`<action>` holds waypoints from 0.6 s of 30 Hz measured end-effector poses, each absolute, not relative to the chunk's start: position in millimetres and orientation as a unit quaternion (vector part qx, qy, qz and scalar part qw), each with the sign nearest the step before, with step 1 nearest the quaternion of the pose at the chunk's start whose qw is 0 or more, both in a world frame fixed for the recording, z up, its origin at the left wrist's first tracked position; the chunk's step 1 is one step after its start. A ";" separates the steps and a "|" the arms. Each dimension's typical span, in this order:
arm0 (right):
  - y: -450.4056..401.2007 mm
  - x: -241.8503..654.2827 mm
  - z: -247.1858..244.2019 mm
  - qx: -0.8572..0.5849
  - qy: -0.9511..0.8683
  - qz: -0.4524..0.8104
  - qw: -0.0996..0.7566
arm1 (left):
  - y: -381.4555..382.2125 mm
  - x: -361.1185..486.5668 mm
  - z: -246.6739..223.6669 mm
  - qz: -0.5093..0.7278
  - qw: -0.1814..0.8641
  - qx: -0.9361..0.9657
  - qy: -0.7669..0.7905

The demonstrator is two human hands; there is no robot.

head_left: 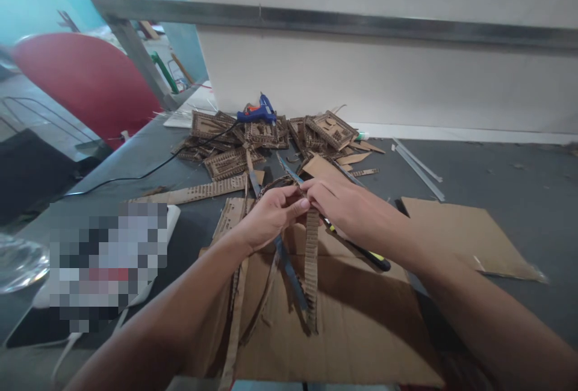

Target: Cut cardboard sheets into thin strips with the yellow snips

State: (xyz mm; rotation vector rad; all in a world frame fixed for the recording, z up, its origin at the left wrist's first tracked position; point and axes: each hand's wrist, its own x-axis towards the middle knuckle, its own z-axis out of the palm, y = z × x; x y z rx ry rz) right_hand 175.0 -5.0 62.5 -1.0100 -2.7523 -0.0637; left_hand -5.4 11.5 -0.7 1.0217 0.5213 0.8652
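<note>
My left hand [277,213] and my right hand [332,201] meet over a large cardboard sheet [361,331]. Both have their fingers closed on a corrugated cardboard strip [311,264], whose ribbed end hangs down from between them. The exact grip is partly hidden by the fingers. A blue-faced strip [291,276] slants across the sheet below my left hand, among other loose strips. Under my right wrist lies a black and yellow cutter [382,261], its front part covered by the hand.
A blue glue gun [259,111] rests on a pile of small cardboard panels [230,162], its cord running left. Two glue sticks [419,168] lie at right, near a cardboard piece [469,234]. A phone [171,222] and a clear container [20,264] stand at left.
</note>
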 end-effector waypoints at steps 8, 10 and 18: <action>-3.4 179.2 55.8 -0.331 -0.932 0.010 0.148 | 10.5 -6.6 -2.8 0.388 0.757 0.467 0.241; -3.0 180.9 53.2 -0.333 -0.931 0.007 0.151 | 9.7 -6.6 -2.4 0.382 0.754 0.472 0.252; -1.4 186.0 49.7 -0.338 -0.925 0.012 0.172 | 12.3 -10.4 -2.6 0.379 0.728 0.514 0.251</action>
